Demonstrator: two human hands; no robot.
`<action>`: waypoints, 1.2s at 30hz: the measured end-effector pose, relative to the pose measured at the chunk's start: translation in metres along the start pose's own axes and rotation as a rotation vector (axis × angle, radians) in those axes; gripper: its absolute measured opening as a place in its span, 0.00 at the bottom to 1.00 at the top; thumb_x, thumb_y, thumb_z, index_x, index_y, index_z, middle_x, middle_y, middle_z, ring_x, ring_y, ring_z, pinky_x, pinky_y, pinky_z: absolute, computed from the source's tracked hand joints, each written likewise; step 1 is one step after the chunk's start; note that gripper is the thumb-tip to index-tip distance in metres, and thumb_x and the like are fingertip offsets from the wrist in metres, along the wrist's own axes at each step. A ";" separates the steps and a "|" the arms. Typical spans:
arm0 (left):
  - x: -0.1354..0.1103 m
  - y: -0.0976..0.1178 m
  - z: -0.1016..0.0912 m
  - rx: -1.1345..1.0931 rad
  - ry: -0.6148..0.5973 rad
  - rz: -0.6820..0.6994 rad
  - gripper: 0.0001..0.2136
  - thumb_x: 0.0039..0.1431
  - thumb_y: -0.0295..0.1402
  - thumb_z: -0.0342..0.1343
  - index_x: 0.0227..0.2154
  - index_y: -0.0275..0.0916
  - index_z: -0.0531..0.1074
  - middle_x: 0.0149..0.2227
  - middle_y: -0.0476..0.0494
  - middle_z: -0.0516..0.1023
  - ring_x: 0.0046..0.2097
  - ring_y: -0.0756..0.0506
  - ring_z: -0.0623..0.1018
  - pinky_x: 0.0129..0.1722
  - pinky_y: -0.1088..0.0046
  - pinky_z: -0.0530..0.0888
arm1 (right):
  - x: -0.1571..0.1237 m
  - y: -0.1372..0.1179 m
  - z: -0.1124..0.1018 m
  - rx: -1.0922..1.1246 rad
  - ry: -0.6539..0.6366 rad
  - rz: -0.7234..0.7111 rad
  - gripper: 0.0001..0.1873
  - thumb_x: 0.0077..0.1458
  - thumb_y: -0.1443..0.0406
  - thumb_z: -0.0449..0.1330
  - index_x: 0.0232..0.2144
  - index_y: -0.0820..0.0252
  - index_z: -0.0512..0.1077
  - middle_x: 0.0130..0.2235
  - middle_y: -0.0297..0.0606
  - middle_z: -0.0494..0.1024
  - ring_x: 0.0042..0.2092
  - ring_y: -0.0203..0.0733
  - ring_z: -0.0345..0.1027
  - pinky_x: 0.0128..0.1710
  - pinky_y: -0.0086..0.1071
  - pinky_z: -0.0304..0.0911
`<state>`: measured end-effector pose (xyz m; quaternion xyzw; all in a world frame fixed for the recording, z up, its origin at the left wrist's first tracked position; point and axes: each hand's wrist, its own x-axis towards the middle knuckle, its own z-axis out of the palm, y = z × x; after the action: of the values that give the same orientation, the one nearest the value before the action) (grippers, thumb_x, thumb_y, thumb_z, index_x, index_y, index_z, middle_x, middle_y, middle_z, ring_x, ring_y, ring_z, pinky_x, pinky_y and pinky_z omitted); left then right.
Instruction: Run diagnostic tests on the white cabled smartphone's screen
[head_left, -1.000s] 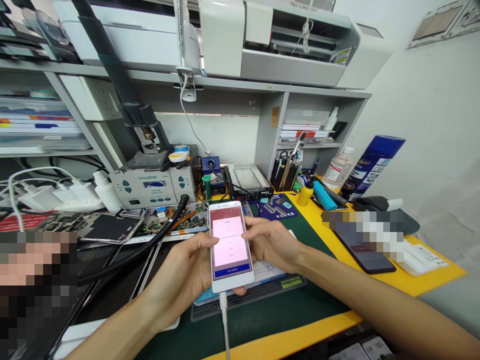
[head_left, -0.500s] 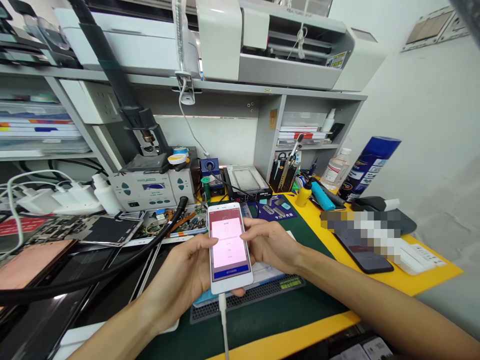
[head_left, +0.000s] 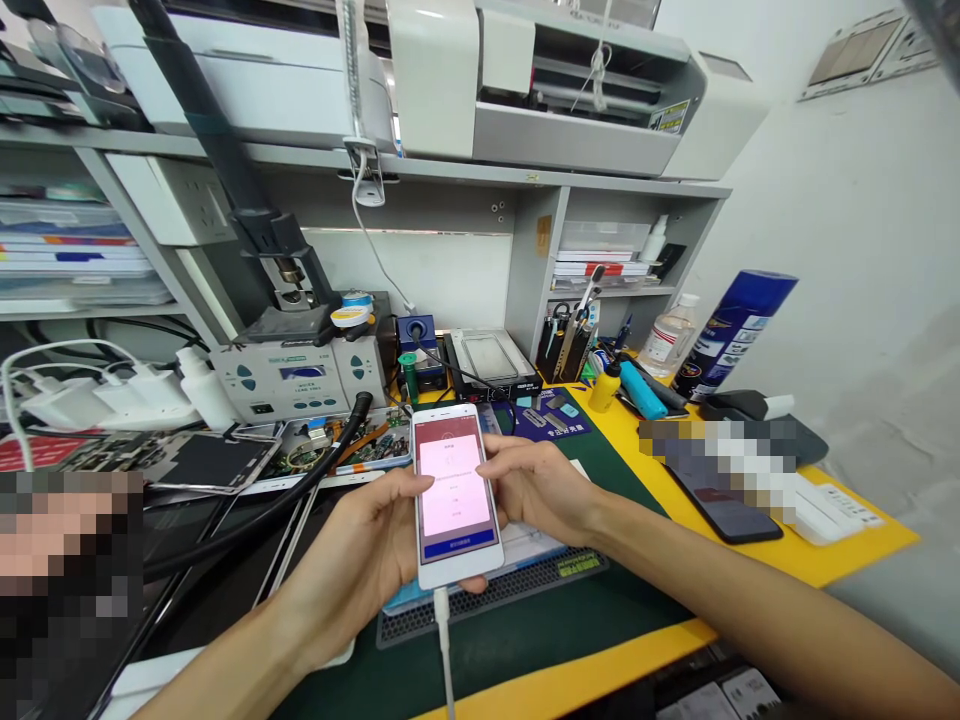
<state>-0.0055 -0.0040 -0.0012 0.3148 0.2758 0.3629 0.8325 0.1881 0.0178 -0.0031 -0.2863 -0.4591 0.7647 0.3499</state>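
A white smartphone [head_left: 454,495] with a lit pink screen is held upright over the green work mat [head_left: 570,620]. My left hand [head_left: 360,560] wraps around its left edge and underside, thumb at the screen's left side. My right hand [head_left: 544,490] grips the right edge, its fingers closed against the phone's side. A white cable [head_left: 444,650] plugs into the phone's bottom and runs down toward me.
Behind the phone stand a rework station [head_left: 289,372], a black hose [head_left: 262,500], a heating plate [head_left: 491,360] and a tool holder [head_left: 566,345]. A blue spray can [head_left: 731,330] and a dark phone [head_left: 724,505] lie right. Dismantled phone parts [head_left: 217,460] lie at the left.
Almost nothing has moved; both hands keep the phone in the same grip while the view drifts slightly left.
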 end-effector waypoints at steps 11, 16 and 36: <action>0.001 0.000 0.001 0.010 0.001 -0.006 0.28 0.64 0.32 0.50 0.66 0.42 0.53 0.54 0.34 0.75 0.48 0.36 0.78 0.42 0.57 0.76 | 0.000 0.001 -0.001 0.015 -0.010 -0.004 0.21 0.54 0.68 0.56 0.51 0.59 0.71 0.43 0.45 0.79 0.39 0.47 0.72 0.35 0.38 0.68; 0.001 0.000 0.000 0.018 0.017 0.003 0.29 0.63 0.31 0.51 0.66 0.43 0.52 0.54 0.35 0.74 0.48 0.36 0.78 0.42 0.57 0.77 | 0.001 0.000 0.000 0.017 -0.007 -0.003 0.21 0.54 0.69 0.56 0.51 0.59 0.71 0.43 0.44 0.79 0.38 0.46 0.72 0.34 0.37 0.68; -0.001 0.001 0.004 0.036 0.049 -0.012 0.29 0.63 0.32 0.52 0.65 0.42 0.54 0.55 0.34 0.74 0.47 0.35 0.78 0.41 0.57 0.77 | 0.000 0.000 0.000 0.013 -0.004 0.000 0.21 0.55 0.70 0.54 0.52 0.60 0.71 0.43 0.45 0.78 0.38 0.46 0.71 0.34 0.38 0.68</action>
<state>-0.0037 -0.0057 0.0027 0.3190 0.3044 0.3605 0.8219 0.1879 0.0178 -0.0029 -0.2823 -0.4548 0.7684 0.3508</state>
